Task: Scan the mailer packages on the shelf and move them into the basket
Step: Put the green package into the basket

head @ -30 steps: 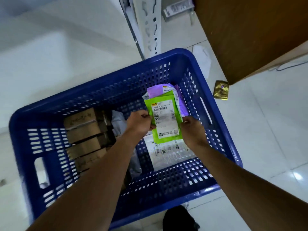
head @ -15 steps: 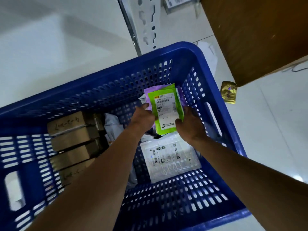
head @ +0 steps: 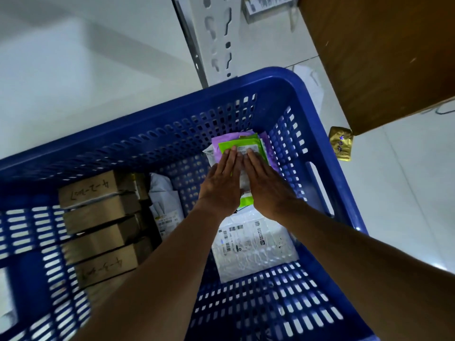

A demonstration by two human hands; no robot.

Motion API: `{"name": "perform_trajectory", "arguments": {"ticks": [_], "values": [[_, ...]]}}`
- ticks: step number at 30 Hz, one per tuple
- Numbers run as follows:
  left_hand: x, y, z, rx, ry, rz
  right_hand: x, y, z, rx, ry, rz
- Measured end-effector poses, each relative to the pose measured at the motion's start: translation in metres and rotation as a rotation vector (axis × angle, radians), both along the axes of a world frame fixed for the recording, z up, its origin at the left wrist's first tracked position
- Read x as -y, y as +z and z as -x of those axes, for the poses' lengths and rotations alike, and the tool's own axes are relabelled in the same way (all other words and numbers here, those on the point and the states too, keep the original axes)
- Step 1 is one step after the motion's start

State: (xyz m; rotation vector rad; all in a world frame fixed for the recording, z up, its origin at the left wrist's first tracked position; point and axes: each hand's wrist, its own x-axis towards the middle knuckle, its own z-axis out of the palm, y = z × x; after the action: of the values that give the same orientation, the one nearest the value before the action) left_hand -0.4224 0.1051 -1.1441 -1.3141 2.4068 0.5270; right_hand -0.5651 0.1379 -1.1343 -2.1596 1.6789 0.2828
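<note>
The two hands that pinched the green mailer (head: 246, 143) by its edges half a second ago now lie flat on top of it, and it sits lower in the blue basket (head: 270, 77). Nearest the camera, a white bubble mailer (head: 253, 247) lies label-up on the basket floor by the near wall, with a row of cardboard boxes (head: 98, 217) at the left and a white poly bag (head: 165, 200) just beside them. Farther in, the left hand (head: 221, 183) and right hand (head: 267, 183) rest side by side with no grip on anything, fingers straight, palms down on the green mailer, which lies on a purple mailer (head: 221, 141) in the basket's far right corner. Beyond the rim stand a white slotted shelf upright (head: 219, 38) and a brown board (head: 381, 57), with a gold packet (head: 341, 146) on the tiled floor (head: 406, 193).
</note>
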Motion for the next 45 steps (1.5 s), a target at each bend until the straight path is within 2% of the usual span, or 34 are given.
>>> {"name": "perform_trajectory", "arguments": {"ticks": [5,14,21,23,25,31,37,45], "values": [[0.005,-0.010,0.000,0.112,-0.071,0.001,0.003,-0.027,-0.005,-0.336,0.204,0.158],[0.010,-0.019,0.008,0.154,-0.058,-0.010,0.010,-0.045,-0.006,-0.434,0.190,0.177],[0.016,-0.002,0.004,0.124,-0.059,-0.036,0.013,-0.018,0.001,-0.307,0.191,0.137],[0.014,0.005,-0.001,0.087,-0.054,-0.019,0.013,-0.004,0.005,-0.220,0.125,-0.013],[0.012,0.013,-0.008,0.066,-0.047,-0.017,0.016,0.009,0.007,-0.163,0.072,-0.080],[0.006,0.039,-0.034,0.016,0.017,-0.044,0.020,0.041,-0.002,-0.121,0.068,-0.055],[0.012,0.090,-0.056,-0.049,0.077,-0.069,0.019,0.095,-0.021,-0.084,0.069,-0.051],[0.022,0.187,-0.104,0.049,-0.018,-0.037,0.019,0.172,-0.050,-0.068,0.104,-0.056]]}}
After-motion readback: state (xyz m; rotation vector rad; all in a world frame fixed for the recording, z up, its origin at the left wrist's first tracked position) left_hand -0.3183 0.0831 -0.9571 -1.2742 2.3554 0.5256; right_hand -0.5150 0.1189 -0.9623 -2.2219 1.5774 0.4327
